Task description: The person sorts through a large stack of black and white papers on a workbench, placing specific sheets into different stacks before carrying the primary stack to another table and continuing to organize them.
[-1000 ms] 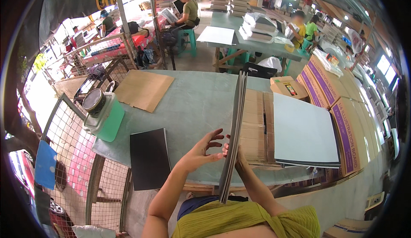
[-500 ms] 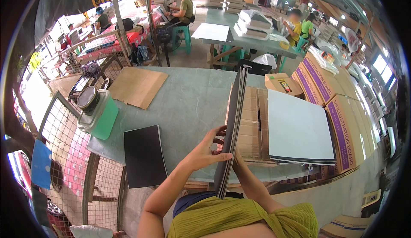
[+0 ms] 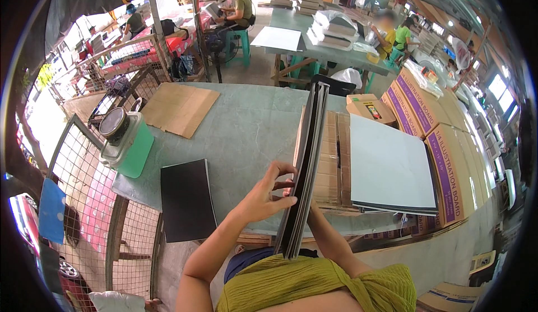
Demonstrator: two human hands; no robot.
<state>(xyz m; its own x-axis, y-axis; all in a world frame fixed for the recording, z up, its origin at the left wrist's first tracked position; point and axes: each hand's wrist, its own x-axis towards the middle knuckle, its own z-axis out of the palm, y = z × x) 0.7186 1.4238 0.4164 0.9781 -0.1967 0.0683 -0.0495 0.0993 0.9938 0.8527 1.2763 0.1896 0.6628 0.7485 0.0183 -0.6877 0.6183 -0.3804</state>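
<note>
I hold a thick stack of dark grey boards [image 3: 305, 160] upright on its edge, its near end against my green shirt and its far end out over the green table [image 3: 246, 132]. My left hand [image 3: 263, 195] presses on the stack's left face, fingers curled at its edge. My right forearm [image 3: 330, 239] runs up behind the stack; the right hand itself is mostly hidden by the boards and seems to hold their right side. A single black board [image 3: 186, 200] lies flat on the table left of my left hand.
A pile of white sheets [image 3: 389, 166] on brown cardboard [image 3: 330, 160] lies right of the stack. Printed cartons [image 3: 448, 166] line the right edge. A green scale [image 3: 126, 141], flat cardboard [image 3: 179, 107] and a wire fence [image 3: 84, 200] are at the left. People sit at far tables.
My left hand has slid a little along the stack's edge and its fingers have curled in. The stack stays upright; my head has shifted slightly.
</note>
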